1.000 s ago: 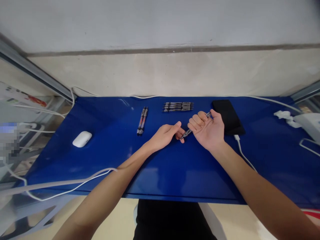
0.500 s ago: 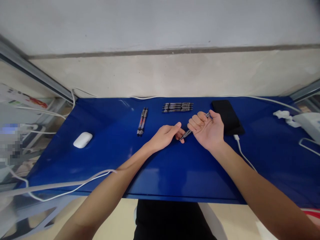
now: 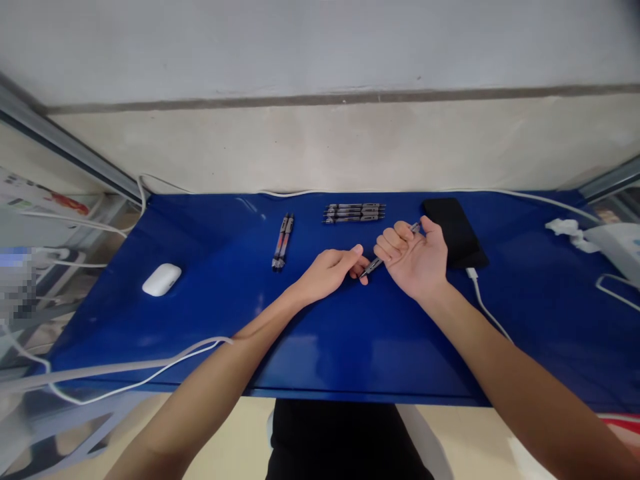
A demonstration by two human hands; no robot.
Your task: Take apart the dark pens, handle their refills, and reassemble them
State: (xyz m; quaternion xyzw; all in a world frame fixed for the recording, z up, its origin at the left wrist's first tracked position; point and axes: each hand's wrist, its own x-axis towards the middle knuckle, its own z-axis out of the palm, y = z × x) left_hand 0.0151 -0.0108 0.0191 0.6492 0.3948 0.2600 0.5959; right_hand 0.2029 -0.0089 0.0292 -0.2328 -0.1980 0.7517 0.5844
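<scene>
A grey and black pen (image 3: 371,267) slants between my hands, just above the blue table. My right hand (image 3: 413,257) is closed around it, palm turned up, and the pen's other end shows by the thumb. At the lower left end of the pen, my left hand (image 3: 333,272) has its fingertips against or just behind it. The left thumb stands apart from the pen, and those fingers are partly hidden. Several similar pens (image 3: 354,213) lie side by side behind my hands. Two more pens (image 3: 283,242) with orange-red marks rest to the left, pointing away from me.
A black phone-like slab (image 3: 453,230) with a white cable (image 3: 483,300) lies right of my right hand. On the left of the blue table (image 3: 215,267) sits a white earbud case (image 3: 161,279). Crumpled white tissue (image 3: 570,231) is at far right. Another cable (image 3: 150,367) crosses near my left forearm.
The whole view has shifted very slightly. Both hands and the pen keep nearly the same pose.
</scene>
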